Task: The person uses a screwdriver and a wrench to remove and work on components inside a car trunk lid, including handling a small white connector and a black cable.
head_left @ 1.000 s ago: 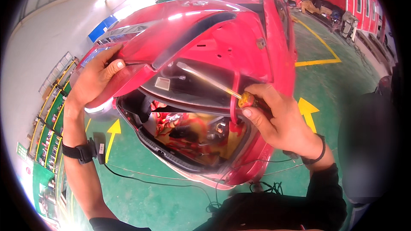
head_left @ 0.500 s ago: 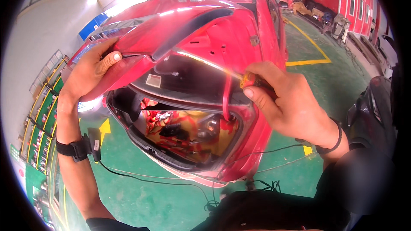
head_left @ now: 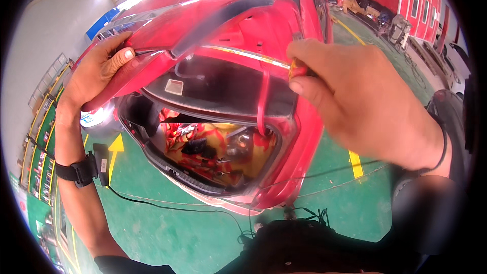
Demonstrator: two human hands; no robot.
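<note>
Head view: the left hand (head_left: 96, 73) grasps the red trunk lid (head_left: 157, 23) along its lower left edge, while the right hand (head_left: 362, 96) grips a screwdriver (head_left: 248, 55) pointing across the lid's underside toward that edge (contact cannot be told).

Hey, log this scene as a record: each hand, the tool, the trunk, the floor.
Left hand: gripping the edge of the raised, glossy red metal trunk lid
Right hand: holding a long, slim metal screwdriver by its yellow-and-red handle
Tool tip: near the lid's edge, contact unclear
Trunk: open, red-and-yellow patterned cloth inside, loose items on it
Floor: green, yellow painted arrows
</note>
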